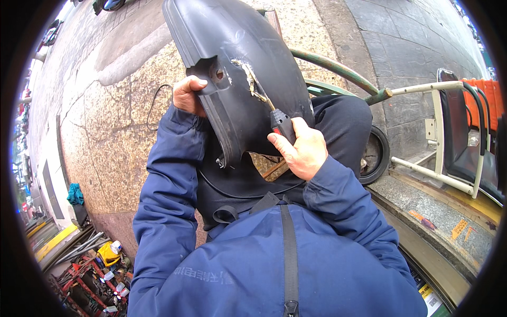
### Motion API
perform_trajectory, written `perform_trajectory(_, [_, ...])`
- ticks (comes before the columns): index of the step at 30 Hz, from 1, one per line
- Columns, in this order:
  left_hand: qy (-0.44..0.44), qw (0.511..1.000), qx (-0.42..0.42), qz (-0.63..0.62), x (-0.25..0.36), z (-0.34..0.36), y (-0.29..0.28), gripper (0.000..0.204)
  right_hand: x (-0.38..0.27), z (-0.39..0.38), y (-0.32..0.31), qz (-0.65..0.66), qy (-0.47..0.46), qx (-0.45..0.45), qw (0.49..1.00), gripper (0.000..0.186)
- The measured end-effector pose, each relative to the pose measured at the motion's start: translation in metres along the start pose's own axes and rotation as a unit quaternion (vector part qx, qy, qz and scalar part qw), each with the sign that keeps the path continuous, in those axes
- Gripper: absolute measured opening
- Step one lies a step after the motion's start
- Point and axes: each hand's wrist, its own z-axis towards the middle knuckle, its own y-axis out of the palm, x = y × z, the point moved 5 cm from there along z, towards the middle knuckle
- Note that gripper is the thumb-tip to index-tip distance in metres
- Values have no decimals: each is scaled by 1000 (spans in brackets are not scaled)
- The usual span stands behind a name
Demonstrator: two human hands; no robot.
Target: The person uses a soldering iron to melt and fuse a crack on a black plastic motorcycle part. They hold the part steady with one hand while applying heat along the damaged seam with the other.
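Note:
A curved black plastic fender [251, 47] rests over my lap in the head view, with a rough light-coloured cracked strip and a small hole on its surface. My left hand [187, 96] grips its left edge beside a notched part. My right hand [298, 148] is closed round the black and red handle of a soldering iron [282, 124], thumb along it, and the iron's metal shaft points up onto the rough strip. A thin dark cord runs below the fender across my legs.
A green metal frame [338, 68] and a wheel [375, 158] are behind my right knee. A chair [457, 132] with cream tubing and an orange crate [486, 95] stand at right. Tools [90, 285] and a yellow object [108, 253] crowd the lower left. Stone paving surrounds me.

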Motion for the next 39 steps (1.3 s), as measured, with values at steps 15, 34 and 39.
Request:
perform_trajectory(15, [-3,1000,-8,3,-1,0,3,69,0,0,-2,9,6,-4,1000,48])
perform_trajectory(34, [-6,1000,-7,-9,0,0,0,74,2,2,-3,-2,-9,22,1000,41])
perform_trajectory(39, [8,1000,15,2,0,0,-5,73,0,5,-4,-22,-12,9,1000,42])
